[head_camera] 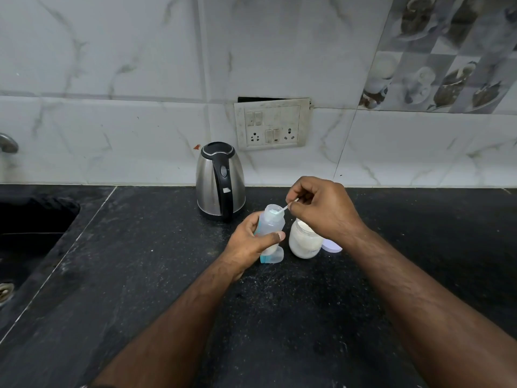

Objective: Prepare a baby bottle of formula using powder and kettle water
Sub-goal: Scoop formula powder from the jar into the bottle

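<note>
My left hand (251,245) grips a clear baby bottle (270,222) with no cap, tilted slightly, on the black counter. My right hand (321,208) pinches the handle of a small white scoop (281,210) whose bowl sits at the bottle's mouth. An open jar of white powder (305,242) stands just right of the bottle, partly under my right hand. The bottle's clear cap with a teal ring (272,259) lies on the counter by my left thumb. A steel kettle (219,182) with a black handle stands behind, near the wall.
A pale lid (331,245) lies right of the jar. A dark sink (30,233) is set into the counter (167,275) at the left, with a tap (8,144) above it. A switch and socket plate (272,124) is on the tiled wall.
</note>
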Motion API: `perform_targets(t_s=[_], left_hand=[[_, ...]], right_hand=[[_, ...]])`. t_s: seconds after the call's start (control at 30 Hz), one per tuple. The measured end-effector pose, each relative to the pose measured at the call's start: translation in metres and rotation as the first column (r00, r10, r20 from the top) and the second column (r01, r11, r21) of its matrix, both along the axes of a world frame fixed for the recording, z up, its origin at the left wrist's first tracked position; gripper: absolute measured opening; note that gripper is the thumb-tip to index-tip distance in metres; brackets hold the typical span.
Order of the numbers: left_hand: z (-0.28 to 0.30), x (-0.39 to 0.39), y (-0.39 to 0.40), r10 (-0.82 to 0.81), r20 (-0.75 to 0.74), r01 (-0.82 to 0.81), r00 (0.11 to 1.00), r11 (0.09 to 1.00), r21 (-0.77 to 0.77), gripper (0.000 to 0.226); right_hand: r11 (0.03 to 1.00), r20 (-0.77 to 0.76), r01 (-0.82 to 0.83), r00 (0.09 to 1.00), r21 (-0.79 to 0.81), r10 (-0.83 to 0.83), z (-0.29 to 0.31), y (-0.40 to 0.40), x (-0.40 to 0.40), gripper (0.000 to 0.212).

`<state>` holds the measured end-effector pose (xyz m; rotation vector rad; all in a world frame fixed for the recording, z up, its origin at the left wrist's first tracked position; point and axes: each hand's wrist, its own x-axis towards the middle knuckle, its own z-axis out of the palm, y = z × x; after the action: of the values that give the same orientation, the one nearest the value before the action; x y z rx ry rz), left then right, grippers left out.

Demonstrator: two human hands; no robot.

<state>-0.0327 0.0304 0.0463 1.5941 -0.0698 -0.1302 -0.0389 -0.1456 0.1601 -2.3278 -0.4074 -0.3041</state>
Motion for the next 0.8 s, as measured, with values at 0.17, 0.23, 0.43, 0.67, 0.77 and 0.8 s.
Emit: perform_targets(t_s=[0.17,0.23,0.43,0.67,0.77,0.8], left_hand=[[-0.0006,0.0005,-0.0010,-0.001,0.002,0.001,1.000,1.000,-0.008,0.053],[-0.0015,0.0006,-0.0007,-0.002,0.002,0.002,1.000,1.000,-0.008,0.054],[-0.0002,-0.0007,-0.0015,-0.005,0.002,0.005,1.000,1.000,-0.008,0.050],[0.0007,-0.0015,-0.0016,0.002,-0.011,-0.003,1.000,1.000,-0.026,0.050],[0.0010,-0.0019,-0.0011,0.005,-0.011,-0.005,1.000,0.999,-0.033,0.047],[0.0019,-0.0024,-0.0009,0.003,-0.009,-0.003,1.000,0.999,-0.043,0.047]], right_hand=[[1.000,0.016,-0.002,1.000,0.021,0.002,0.0006,-0.0018,0.0005,0.020],[1.000,-0.002,-0.014,1.000,-0.005,0.014,0.0019,-0.0028,0.0008,0.022],[1.000,-0.017,-0.028,0.999,0.007,0.028,-0.0003,-0.0050,0.0015,0.024],[0.998,-0.010,-0.060,0.998,0.023,0.060,0.0003,-0.0036,0.0047,0.024],[0.997,-0.044,-0.072,0.996,-0.024,0.071,0.0005,-0.0030,0.0067,0.027],[0.998,-0.031,-0.063,0.998,0.009,0.063,0.0001,-0.0027,0.0075,0.025]])
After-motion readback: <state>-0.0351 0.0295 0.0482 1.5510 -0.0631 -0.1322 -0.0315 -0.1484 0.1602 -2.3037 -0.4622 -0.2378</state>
